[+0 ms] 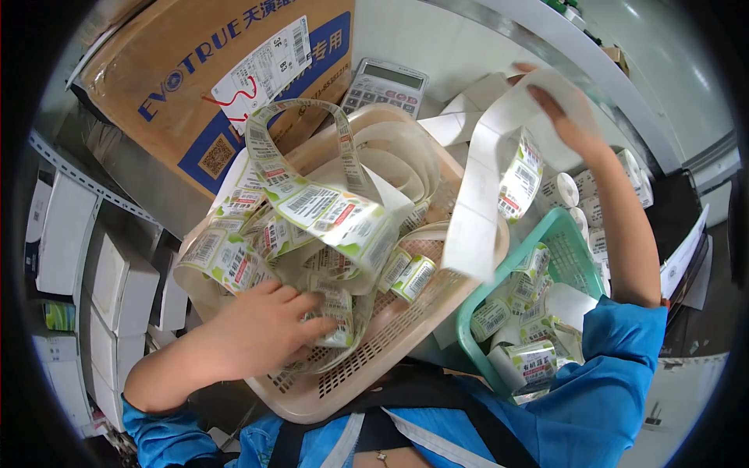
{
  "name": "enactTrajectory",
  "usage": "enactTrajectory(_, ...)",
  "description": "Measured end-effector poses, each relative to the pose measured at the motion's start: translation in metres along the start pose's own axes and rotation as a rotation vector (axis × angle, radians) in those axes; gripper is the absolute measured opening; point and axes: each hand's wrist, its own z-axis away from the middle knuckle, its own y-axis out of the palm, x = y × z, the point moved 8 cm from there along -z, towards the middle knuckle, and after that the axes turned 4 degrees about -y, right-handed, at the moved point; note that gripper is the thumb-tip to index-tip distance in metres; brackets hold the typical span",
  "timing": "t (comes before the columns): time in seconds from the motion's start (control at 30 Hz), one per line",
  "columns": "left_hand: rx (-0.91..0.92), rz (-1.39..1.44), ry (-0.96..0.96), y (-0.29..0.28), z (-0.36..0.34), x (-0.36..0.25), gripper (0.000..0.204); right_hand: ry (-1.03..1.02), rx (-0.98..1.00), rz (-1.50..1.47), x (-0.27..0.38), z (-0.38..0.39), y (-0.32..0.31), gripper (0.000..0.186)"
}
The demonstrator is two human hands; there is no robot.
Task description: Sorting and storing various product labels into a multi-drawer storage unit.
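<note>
My left hand (281, 320) rests in a cream plastic basket (343, 390), fingers bent and apart over tangled printed label strips (328, 210). My right hand (562, 109) is raised above the basket's right side, closed on a pale label strip (476, 195) that hangs down toward the basket; its fingertips are partly behind the strip. A looped roll of printed labels (520, 173) hangs just below that hand. Small rolls (413, 279) lie inside the basket. A green plastic basket (476, 300) at right holds more printed rolls (530, 366).
A large cardboard box (148, 78) stands at upper left beside a calculator (386, 86). More label rolls (585, 210) stack at right near a black item and papers (683, 257). A shelf with white boxes (117, 288) runs along the left. A pale ledge (593, 62) edges the back right.
</note>
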Motion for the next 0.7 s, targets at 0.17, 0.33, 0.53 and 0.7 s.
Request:
enactTrajectory(0.17,0.09,0.142,-0.06,-0.023,-0.002,-0.005,0.051,0.148,-0.24,0.182,-0.036,0.008,-0.047,0.024)
enactTrajectory(0.33,-0.231,0.129,-0.098,-0.065,-0.019,0.016,0.06,0.25,-0.32,0.12,-0.084,0.036,-0.097,0.025)
enactTrajectory(0.53,-0.589,-0.173,-0.223,-0.085,-0.039,0.021,0.071,0.317,-0.552,0.598,-0.049,0.046,-0.164,0.032)
enactTrajectory(0.7,-0.631,-0.103,-0.045,-0.092,-0.048,0.012,0.029,0.262,-0.85,0.292,-0.041,0.06,-0.203,0.039)
